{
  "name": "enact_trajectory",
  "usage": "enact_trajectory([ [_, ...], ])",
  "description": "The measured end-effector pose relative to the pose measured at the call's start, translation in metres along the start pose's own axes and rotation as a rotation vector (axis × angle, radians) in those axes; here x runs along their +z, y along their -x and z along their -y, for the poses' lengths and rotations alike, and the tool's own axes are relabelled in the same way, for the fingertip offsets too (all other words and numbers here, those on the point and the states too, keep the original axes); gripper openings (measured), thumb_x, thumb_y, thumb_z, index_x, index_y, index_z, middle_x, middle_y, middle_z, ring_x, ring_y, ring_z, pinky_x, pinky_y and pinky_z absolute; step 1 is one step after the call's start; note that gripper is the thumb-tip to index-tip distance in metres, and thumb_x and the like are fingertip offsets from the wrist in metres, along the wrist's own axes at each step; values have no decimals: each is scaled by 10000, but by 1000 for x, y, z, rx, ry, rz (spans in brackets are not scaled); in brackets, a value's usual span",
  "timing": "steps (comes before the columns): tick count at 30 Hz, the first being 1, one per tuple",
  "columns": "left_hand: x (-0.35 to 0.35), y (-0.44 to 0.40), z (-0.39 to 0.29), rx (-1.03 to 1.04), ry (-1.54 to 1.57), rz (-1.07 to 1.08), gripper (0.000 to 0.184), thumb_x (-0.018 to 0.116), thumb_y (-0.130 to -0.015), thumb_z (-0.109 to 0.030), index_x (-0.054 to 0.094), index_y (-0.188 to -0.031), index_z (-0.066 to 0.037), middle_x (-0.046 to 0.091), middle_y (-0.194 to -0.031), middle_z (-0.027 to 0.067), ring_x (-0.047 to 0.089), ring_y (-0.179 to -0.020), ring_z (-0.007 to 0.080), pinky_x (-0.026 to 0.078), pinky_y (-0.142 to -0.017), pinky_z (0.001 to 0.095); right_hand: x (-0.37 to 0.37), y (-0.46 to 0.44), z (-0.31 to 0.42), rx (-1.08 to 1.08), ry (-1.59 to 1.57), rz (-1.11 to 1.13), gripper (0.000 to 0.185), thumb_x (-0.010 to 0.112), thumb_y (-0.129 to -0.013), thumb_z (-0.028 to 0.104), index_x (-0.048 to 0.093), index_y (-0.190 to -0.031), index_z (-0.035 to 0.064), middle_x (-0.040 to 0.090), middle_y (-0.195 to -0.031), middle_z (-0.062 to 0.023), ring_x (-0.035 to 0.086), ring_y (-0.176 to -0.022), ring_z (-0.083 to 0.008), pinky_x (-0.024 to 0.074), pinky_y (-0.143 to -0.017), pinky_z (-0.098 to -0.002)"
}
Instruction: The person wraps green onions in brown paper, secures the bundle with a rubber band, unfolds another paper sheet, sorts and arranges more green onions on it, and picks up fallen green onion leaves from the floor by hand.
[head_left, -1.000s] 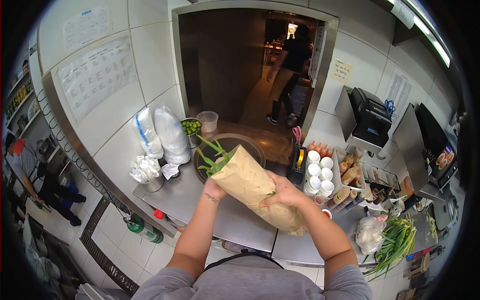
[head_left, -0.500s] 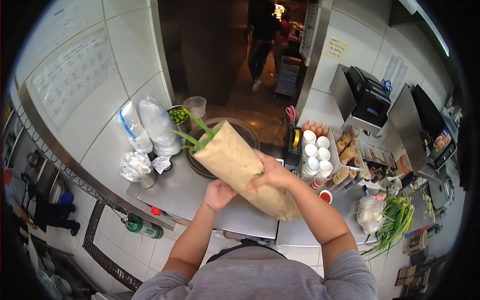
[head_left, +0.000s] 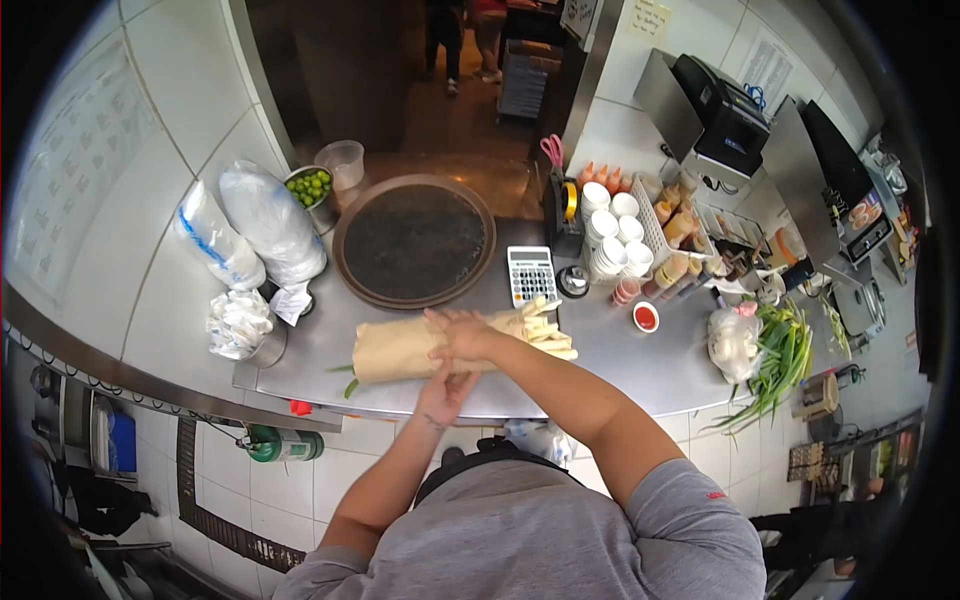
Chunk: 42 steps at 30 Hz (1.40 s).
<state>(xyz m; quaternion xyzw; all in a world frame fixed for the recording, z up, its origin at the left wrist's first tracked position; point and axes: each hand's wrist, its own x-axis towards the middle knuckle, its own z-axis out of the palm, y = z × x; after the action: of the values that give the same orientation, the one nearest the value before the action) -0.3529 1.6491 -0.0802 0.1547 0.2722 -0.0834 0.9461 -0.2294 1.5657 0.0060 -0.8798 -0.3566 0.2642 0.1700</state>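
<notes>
A brown paper bundle [head_left: 395,350] lies lengthwise along the front of the steel counter [head_left: 620,375]. Green leaf tips poke out at its left end, and pale whitish stalks [head_left: 545,330] show at its right end. My right hand [head_left: 463,335] rests on top of the paper with its fingers spread. Against the bundle's near edge is my left hand [head_left: 447,388], palm up and fingers apart, partly below my right hand. Behind the bundle are a round dark tray [head_left: 415,240] and a white calculator [head_left: 531,277].
Left stand wrapped plastic packs [head_left: 270,225] and a container of green limes [head_left: 309,188]. Right are stacked white cups [head_left: 612,235], sauce bottles [head_left: 680,225], a red sauce cup [head_left: 645,317], a plastic bag [head_left: 733,345] and green leaves [head_left: 785,345]. People's legs [head_left: 445,45] show beyond the opening.
The bundle has come down from the air onto the counter and turned level, with its pale stalk ends now showing. My hands have lowered with it and loosened. The view has tilted downward.
</notes>
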Motion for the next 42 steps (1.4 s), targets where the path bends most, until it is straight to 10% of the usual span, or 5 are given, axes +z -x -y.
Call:
enact_trajectory([
  [8,-34,53,-50,-193,-411,21,502,570,-982,-313,412,-1371,-38,567,-1272,198,555,-1199,357,464,-1023,490,-5,104,2,-227,-59,-693,655,721,-837,225,448,-1410,63,471,-1410,-216,396,-1340,-407,330,-1118,-464],
  [17,-48,114,-9,-241,-1056,-74,441,623,-921,-280,506,-1286,-62,637,-1129,140,647,-1015,288,532,-849,414,189,389,-112,801,-538,-810,399,640,-817,113,633,-1212,66,677,-1050,-157,648,-967,-319,523,-865,-402],
  [27,124,63,263,-253,-1460,497,349,584,-944,-176,522,-1259,-38,671,-1064,110,665,-917,187,534,-757,308,457,661,-124,1334,-553,-467,491,673,-802,535,721,-839,48,687,-834,-203,654,-829,-386,513,-764,-488],
  [35,174,178,549,-736,-1568,1010,383,602,-945,-207,538,-1280,-33,664,-1105,75,637,-989,166,489,-847,315,620,848,-86,1967,-1667,-1267,319,682,-868,271,677,-1072,25,674,-820,-159,673,-791,-299,551,-648,-402],
  [42,214,142,644,-812,-1800,1198,347,594,-973,-181,536,-1289,-48,650,-1156,81,634,-1007,156,484,-862,292,564,897,-239,1526,-2078,-1761,300,633,-904,232,612,-1127,33,643,-1026,-164,660,-849,-261,563,-684,-384],
])
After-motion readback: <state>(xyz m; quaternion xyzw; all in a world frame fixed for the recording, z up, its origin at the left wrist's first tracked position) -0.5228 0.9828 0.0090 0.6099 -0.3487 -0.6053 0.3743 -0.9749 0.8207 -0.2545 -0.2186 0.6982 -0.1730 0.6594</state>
